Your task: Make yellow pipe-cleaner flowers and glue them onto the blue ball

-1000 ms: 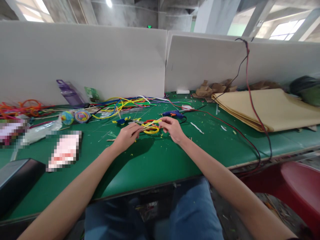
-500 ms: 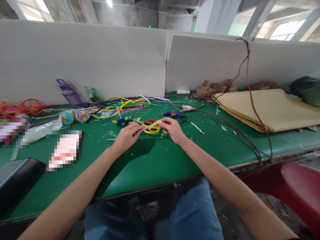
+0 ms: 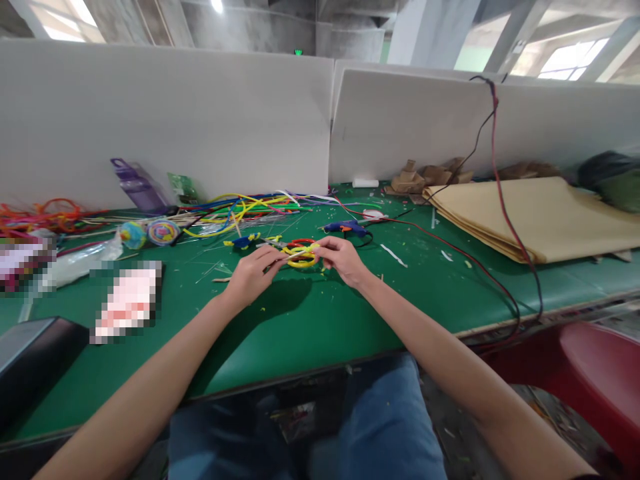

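Between my hands a thin wooden stick (image 3: 297,255) is held nearly level, low over the green table. My left hand (image 3: 254,272) is closed on its left end, thumb against fingers. My right hand (image 3: 344,260) pinches its other end, where a fuzzy yellow strip, perhaps pipe cleaner (image 3: 309,249), lies along the stick. Fingers partly hide that end. Just behind are scissors (image 3: 301,265) with red and yellow handles, lying on the table. A small blue and yellow fuzzy piece (image 3: 243,242) sits beyond my left hand. Behind my right hand lies a blue glue gun (image 3: 346,229).
Colourful pipe cleaners (image 3: 245,208) lie along the white partition (image 3: 165,113), by a purple bottle (image 3: 137,187). At left are two round coloured pieces (image 3: 164,231) and a dark box (image 3: 43,360). Brown paper (image 3: 525,213) and a hanging red cable (image 3: 495,147) are at right.
The stick and yellow strip have shifted slightly between my fingers, and my right fingertips have moved a little left. Both hands keep their hold; the rest looks the same.
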`<state>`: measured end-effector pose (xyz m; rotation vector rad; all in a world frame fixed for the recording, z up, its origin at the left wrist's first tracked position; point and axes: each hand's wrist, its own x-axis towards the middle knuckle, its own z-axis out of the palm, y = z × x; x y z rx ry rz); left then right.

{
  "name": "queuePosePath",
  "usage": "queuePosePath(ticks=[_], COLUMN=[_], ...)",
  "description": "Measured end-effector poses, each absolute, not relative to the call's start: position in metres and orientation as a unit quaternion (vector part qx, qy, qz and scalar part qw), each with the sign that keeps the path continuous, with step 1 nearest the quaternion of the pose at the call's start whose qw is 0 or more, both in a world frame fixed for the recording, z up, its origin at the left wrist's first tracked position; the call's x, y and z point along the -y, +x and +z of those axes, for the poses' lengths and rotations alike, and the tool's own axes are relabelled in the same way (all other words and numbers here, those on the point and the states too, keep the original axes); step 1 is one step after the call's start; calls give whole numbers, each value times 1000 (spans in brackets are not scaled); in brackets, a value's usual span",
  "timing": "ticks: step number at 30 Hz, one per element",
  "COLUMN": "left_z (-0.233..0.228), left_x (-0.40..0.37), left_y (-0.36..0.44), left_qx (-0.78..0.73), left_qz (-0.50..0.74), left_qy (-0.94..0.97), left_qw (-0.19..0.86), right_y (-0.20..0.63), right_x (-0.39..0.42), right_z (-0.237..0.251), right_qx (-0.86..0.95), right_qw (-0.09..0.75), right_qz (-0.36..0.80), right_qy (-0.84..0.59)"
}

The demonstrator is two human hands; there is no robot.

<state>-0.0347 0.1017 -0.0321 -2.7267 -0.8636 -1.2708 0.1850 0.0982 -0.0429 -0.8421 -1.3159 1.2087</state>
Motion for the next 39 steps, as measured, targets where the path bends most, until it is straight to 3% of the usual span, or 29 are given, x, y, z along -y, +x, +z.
queuePosePath(ticks=[5, 20, 27, 39], left_z=[-32, -33, -31, -32], left_x=[-102, -102, -101, -106], left_y=[-34, -34, -36, -42], left_qx=[277, 294, 294, 262], left_qz=[-381, -395, -401, -386], left_qy=[-882, -870, -866, -884], left_qw=[-29, 11, 45, 38], right_y=[183, 183, 185, 186], right_x=[-96, -98, -92, -89], right_z=[-41, -39, -34, -35], right_qx=[568, 587, 621, 694], right_qw=[572, 548, 501, 481], right_qz=[473, 480, 437, 358], right_qy=[-356, -354, -415, -398])
